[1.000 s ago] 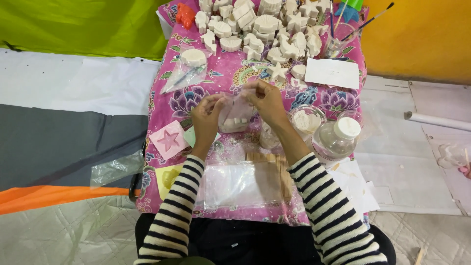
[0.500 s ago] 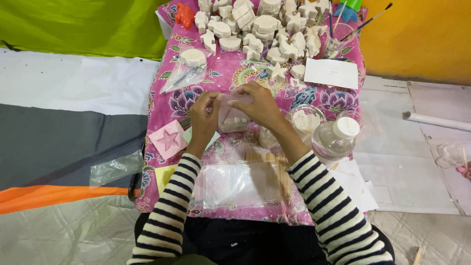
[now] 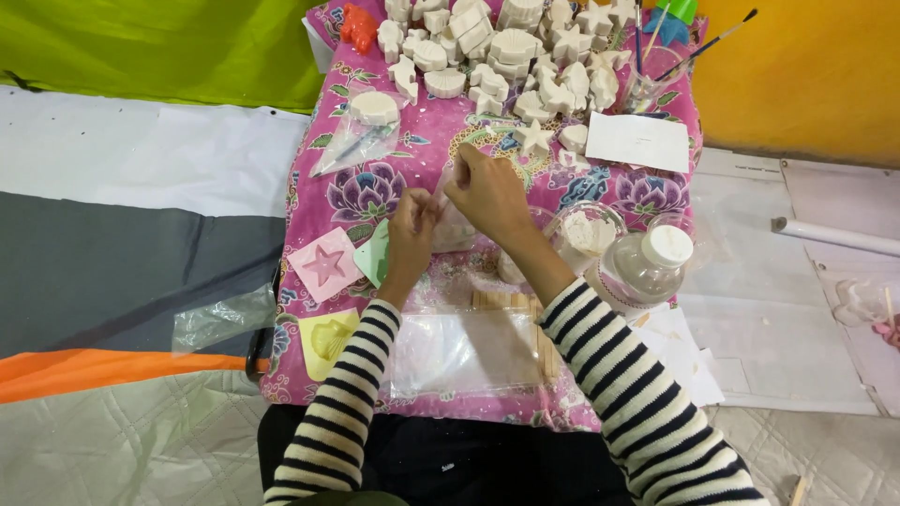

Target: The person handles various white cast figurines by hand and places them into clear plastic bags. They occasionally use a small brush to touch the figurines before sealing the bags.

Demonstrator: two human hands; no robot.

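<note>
**Both hands working a small clear plastic bag at counter centre**

Step in hand, by judgement: handling the mouth or top edge of a small clear plastic bag (image 3: pixel 457 225), which sits mid-counter on the pink floral cloth (image 3: pixel 347 192), between the two hands.

Left hand (image 3: pixel 412 225): grip narrow, fingertips pinched on the bag's left edge. Right hand (image 3: pixel 487 192): fingers curled over the bag top, grip closed on it. Bag contents pale, prob. white powder or a cast piece; cannot tell which.

Surroundings:
- Pile of white plaster shapes (image 3: pixel 506 47) at far end of counter, well apart from hands.
- Pink star mould (image 3: pixel 325 265), green mould (image 3: pixel 375 255) and yellow mould (image 3: pixel 330 337) left of left wrist.
- Clear bowl w/ white powder (image 3: pixel 586 232) and clear bottle w/ white cap (image 3: pixel 652 267) just beside right forearm.
- Wooden sticks (image 3: pixel 502 302) and a flat plastic sheet (image 3: pixel 464 351) near the person, under forearms.
- Paintbrushes (image 3: pixel 698 47) at far right corner; white paper (image 3: pixel 637 141) below them.

Next move calls for, by judgement: firm two-hand pinch, bag kept upright, since thin film slips and powder spills easily; bowl and bottle close to right elbow are knock risks.
</note>
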